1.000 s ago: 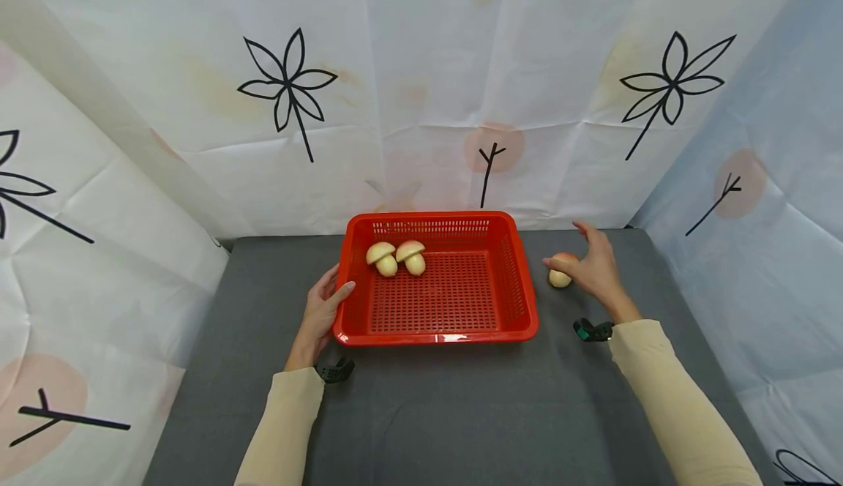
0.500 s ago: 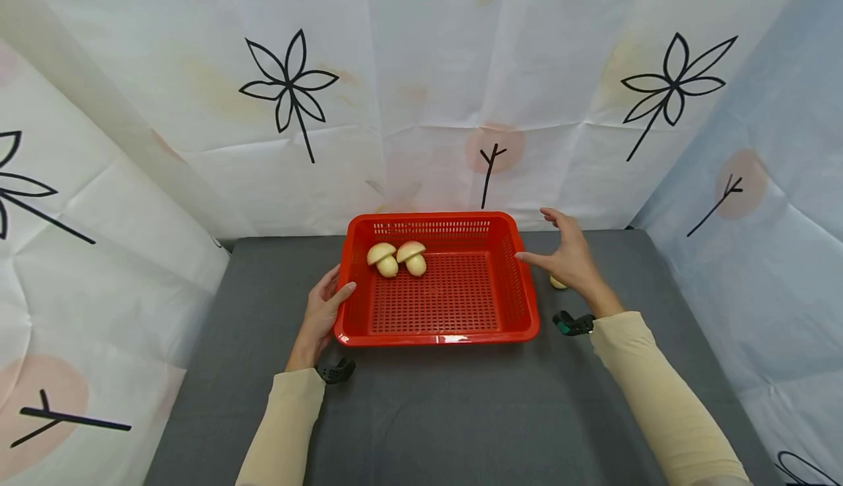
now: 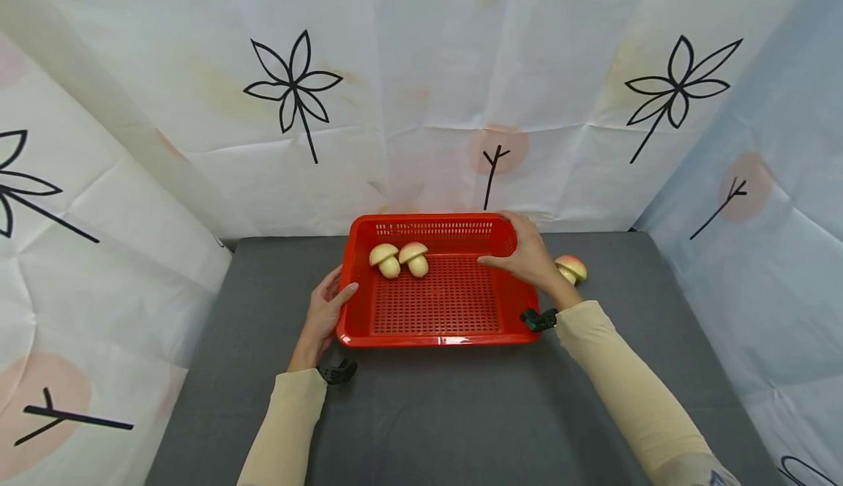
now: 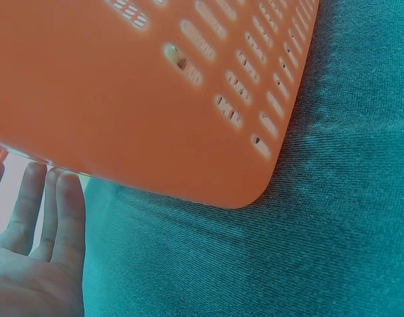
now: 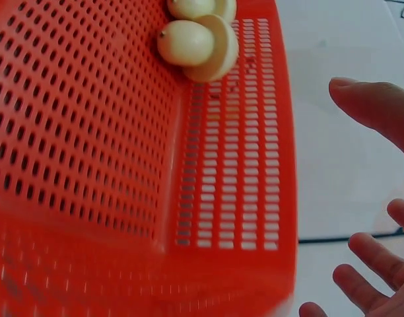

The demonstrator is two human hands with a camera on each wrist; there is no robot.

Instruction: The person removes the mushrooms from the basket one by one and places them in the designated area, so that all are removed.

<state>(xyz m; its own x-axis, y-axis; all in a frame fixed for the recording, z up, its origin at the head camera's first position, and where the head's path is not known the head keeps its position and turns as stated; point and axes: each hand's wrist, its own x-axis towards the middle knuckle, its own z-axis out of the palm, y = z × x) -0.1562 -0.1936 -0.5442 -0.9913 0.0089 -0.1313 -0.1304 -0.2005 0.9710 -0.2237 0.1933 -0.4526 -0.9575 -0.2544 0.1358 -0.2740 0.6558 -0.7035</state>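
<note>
A red plastic basket (image 3: 435,340) with slotted walls sits on the grey table. My left hand (image 3: 324,313) holds its left rim, thumb over the edge; in the left wrist view the fingers (image 4: 68,211) lie against the outer wall. Two pale toy mushrooms, one left (image 3: 385,260) and one right (image 3: 415,259), lie side by side in the basket's back left. Above the basket's right end, my right hand (image 3: 529,258) is spread with nothing in it. A third mushroom (image 3: 571,268) with a reddish cap lies on the table right of the basket, partly hidden by the right wrist.
Grey cloth covers the table (image 3: 435,420). A white patterned curtain (image 3: 408,105) hangs close behind the basket, with more curtain at the left and right sides. Each wrist wears a black band, such as the right one (image 3: 538,320).
My right hand has moved left from over the third mushroom to above the basket's right end. That mushroom stays on the table, and the left hand and basket have not moved.
</note>
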